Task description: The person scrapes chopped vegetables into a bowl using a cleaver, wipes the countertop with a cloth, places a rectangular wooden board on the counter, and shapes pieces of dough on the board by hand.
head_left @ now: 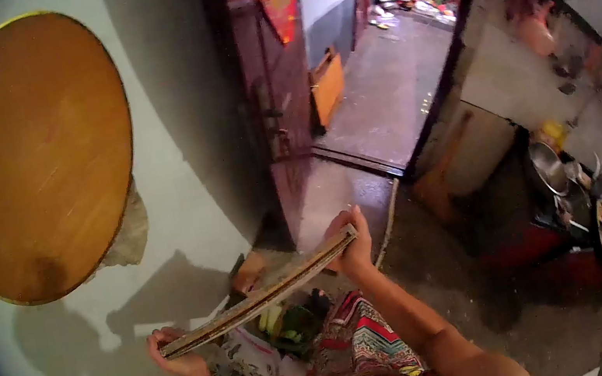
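Observation:
A long wooden board (259,295) is held up in front of me, seen nearly edge-on. Its narrow side shows pale layers with a dark groove along the middle, and its right end is higher than its left. My left hand (178,355) is closed around the lower left end. Around the upper right end, my right hand (351,243) has its fingers wrapped. Below the board are a white printed bag (255,368) and a dark container (313,312) with yellow-green produce (275,322), both partly hidden.
A large round wooden tabletop (39,151) stands against the left wall. Ahead, a dark door (279,97) is swung open onto a passage with an orange-brown board (329,89) leaning at its side. Pots and utensils, including a metal pan (548,168), crowd the right.

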Demonstrator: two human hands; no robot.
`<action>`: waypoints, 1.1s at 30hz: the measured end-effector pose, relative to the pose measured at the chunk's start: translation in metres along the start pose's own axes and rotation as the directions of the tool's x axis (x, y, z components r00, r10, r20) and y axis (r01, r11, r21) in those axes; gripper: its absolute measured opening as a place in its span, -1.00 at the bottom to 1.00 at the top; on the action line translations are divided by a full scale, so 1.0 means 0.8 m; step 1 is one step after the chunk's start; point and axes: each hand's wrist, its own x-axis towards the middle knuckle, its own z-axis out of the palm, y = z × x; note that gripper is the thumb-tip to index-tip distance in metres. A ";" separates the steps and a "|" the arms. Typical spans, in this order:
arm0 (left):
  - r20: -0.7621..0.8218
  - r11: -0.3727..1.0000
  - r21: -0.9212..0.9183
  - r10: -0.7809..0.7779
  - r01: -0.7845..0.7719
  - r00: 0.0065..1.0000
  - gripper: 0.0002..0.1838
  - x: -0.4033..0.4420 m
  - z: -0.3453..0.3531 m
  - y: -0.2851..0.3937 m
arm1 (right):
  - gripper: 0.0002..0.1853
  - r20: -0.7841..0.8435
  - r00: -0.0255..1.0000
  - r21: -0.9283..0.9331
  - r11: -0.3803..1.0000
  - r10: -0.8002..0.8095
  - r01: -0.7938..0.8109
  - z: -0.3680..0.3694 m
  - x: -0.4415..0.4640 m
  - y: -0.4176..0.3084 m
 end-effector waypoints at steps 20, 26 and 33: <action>0.540 0.517 0.482 -0.811 0.708 0.225 -0.71 -0.368 0.140 -0.162 | -0.40 -0.487 0.430 -0.447 0.640 -0.760 0.625 -0.341 -0.346 -0.335; 0.171 -0.055 0.867 -0.900 0.494 -0.400 -0.63 -0.505 0.157 -0.220 | -0.39 -0.388 0.239 -0.738 0.456 -0.890 0.497 -0.436 -0.430 -0.419; -0.344 -0.324 0.938 -0.816 -0.126 -0.465 -0.63 -0.705 0.178 -0.309 | -0.44 -0.133 0.232 -0.915 0.209 -0.964 0.344 -0.545 -0.487 -0.486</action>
